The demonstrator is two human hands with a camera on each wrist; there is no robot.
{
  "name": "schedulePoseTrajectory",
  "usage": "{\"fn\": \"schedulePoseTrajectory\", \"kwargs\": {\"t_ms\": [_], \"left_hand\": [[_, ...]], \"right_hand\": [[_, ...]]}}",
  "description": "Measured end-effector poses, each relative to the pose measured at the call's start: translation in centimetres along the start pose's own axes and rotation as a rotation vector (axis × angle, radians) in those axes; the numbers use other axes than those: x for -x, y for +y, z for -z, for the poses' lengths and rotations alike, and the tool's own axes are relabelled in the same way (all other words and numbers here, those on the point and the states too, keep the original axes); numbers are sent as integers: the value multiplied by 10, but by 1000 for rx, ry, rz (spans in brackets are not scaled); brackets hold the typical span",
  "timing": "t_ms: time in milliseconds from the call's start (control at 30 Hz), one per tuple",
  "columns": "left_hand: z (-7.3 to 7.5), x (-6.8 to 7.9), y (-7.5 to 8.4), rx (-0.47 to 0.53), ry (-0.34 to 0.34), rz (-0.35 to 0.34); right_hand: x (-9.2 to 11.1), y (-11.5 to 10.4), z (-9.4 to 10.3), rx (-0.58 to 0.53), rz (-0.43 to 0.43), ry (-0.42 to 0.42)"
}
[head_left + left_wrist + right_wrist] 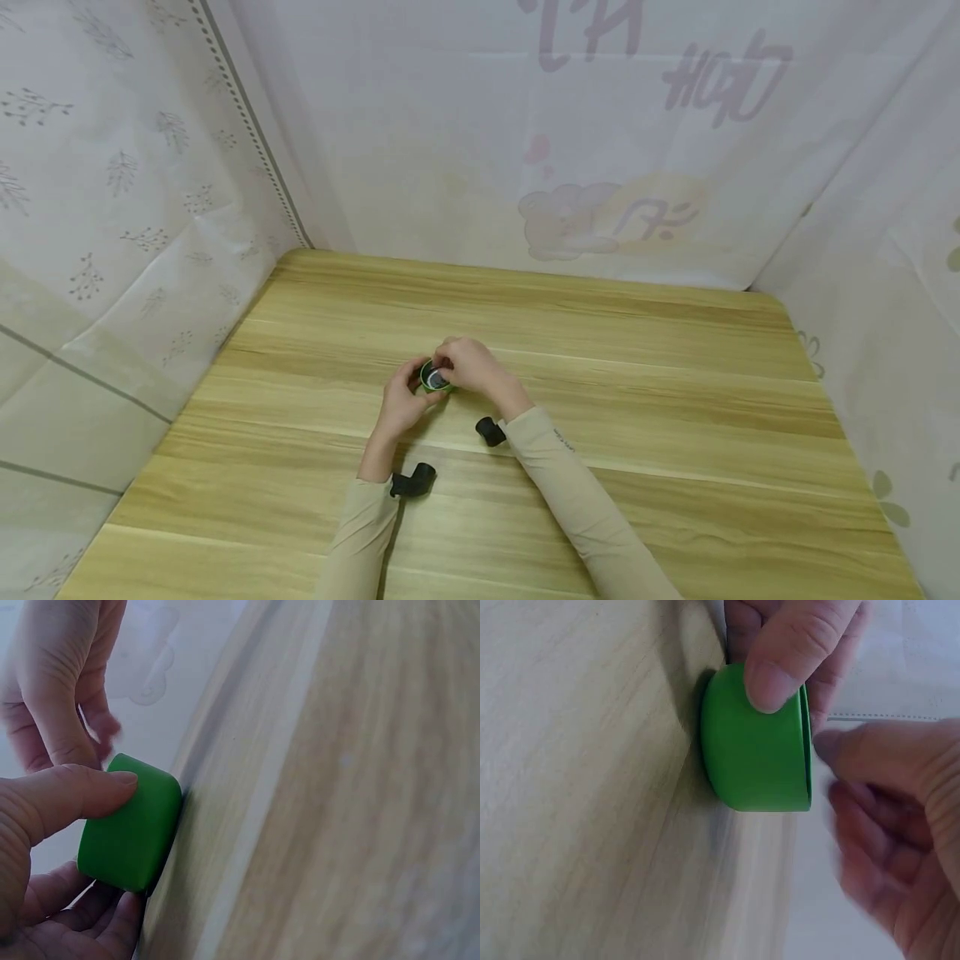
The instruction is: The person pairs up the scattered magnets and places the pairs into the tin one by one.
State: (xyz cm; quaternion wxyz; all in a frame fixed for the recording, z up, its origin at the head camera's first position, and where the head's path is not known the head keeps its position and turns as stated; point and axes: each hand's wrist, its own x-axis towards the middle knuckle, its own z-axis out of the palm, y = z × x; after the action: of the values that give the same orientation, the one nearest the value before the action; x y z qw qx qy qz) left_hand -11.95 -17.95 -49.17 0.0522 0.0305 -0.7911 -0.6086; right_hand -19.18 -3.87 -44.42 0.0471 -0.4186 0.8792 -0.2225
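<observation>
A small round green container [423, 382] with a dark inside stands on the wooden table, its opening upward. My left hand [403, 405] grips it from the side. In the left wrist view the thumb presses the green wall [131, 829], with other fingers on the opposite side. The fingers of my right hand [472, 367] reach to the opening, where something grey and white shows inside. In the right wrist view that hand's thumb and bent fingers are blurred beside the rim of the container [761, 761]. Whether they pinch anything is hidden.
The wooden table [675, 400] has rounded far corners. Printed pale curtains [420, 150] hang behind it and at both sides. One black angular device [422, 478] sits at the left wrist, and another black device [490, 432] at the right wrist.
</observation>
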Motion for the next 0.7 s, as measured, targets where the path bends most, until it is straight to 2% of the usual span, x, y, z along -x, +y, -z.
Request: {"fn": "schedulePoseTrajectory", "kwargs": {"t_ms": [133, 233, 500, 567, 700], "left_hand": [[0, 0, -1, 6, 6, -5], [0, 0, -2, 7, 3, -9], [0, 0, -1, -6, -1, 5], [0, 0, 2, -2, -5, 6], [2, 7, 22, -3, -13, 2]], "right_hand": [[0, -3, 3, 82, -74, -33], [-1, -6, 2, 101, -138, -83], [-3, -11, -1, 140, -163, -80], [-3, -12, -1, 140, -159, -76], [-4, -12, -2, 131, -154, -73]]}}
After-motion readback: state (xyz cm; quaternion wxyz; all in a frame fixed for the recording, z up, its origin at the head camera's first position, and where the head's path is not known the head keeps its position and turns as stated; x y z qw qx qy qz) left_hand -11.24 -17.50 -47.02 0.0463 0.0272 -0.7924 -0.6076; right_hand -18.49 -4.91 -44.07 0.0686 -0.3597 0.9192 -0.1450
